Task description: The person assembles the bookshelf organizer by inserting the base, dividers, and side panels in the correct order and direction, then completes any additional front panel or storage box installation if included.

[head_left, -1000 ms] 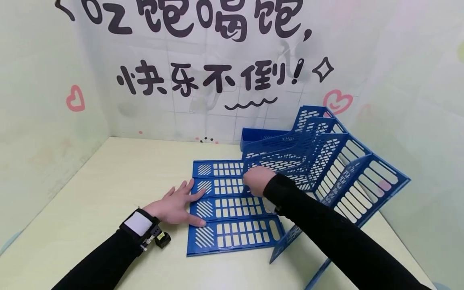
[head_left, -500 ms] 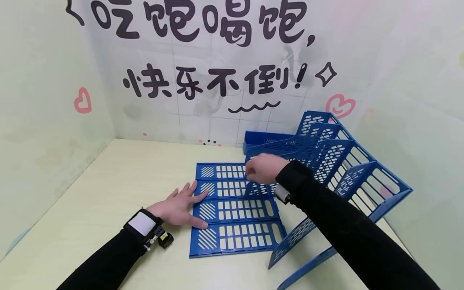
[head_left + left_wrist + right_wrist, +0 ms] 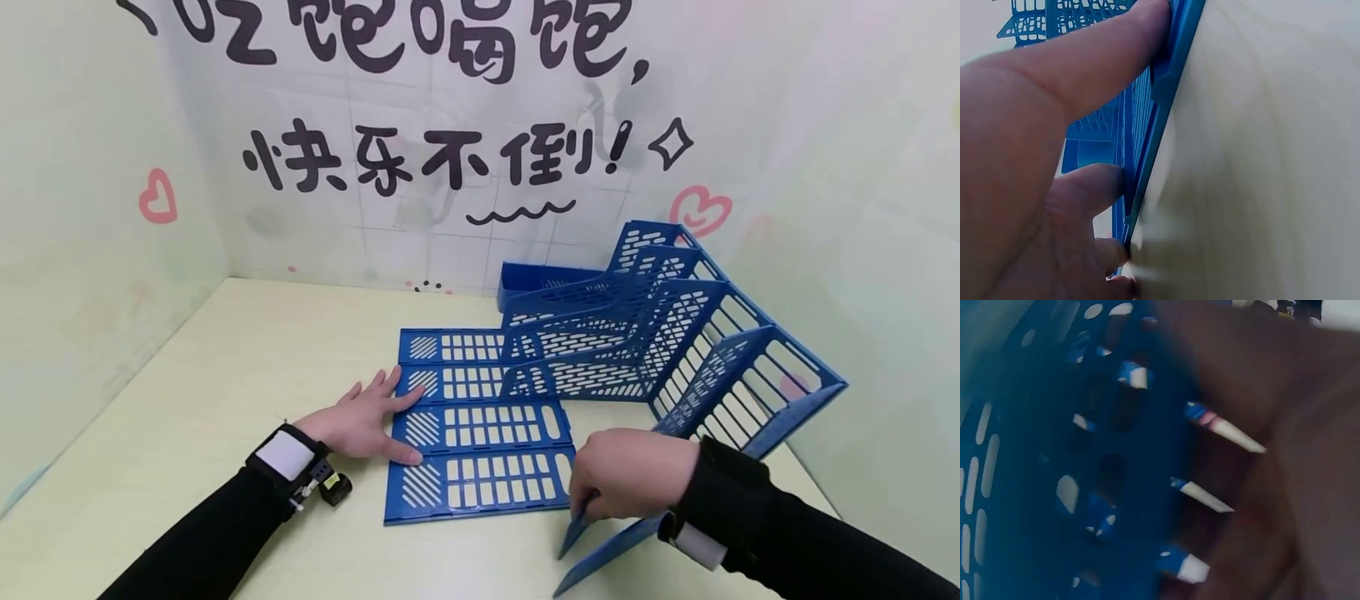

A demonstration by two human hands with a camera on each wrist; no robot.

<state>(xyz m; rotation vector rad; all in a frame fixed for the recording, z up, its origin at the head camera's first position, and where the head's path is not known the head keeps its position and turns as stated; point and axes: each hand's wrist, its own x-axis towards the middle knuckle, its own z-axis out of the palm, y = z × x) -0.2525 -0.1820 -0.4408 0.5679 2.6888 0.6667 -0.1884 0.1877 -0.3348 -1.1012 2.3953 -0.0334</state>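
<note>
A blue plastic file rack lies partly unfolded on the table, its slotted base panel [image 3: 480, 452] flat and its perforated dividers [image 3: 712, 383] standing at the right. My left hand [image 3: 360, 425] rests on the panel's left edge with the fingers spread. Up close in the left wrist view, the thumb and fingertips touch the blue edge [image 3: 1163, 94]. At the front right, my right hand [image 3: 633, 473] pinches the tip of a divider [image 3: 573, 533]. Perforated blue plastic [image 3: 1147, 437] fills much of the blurred right wrist view, and the fingertips there are hard to make out.
Another divider's tip [image 3: 600, 567] juts toward the front, just below the right hand. A blue box-like section [image 3: 547, 279] of the rack stands at the back near the printed wall covering [image 3: 420, 250]. The pale tabletop [image 3: 247, 358] extends to the left.
My right hand has left the middle divider, moved toward the front right, and now pinches the tip of a nearer one. The left hand has stayed on the base panel's edge.
</note>
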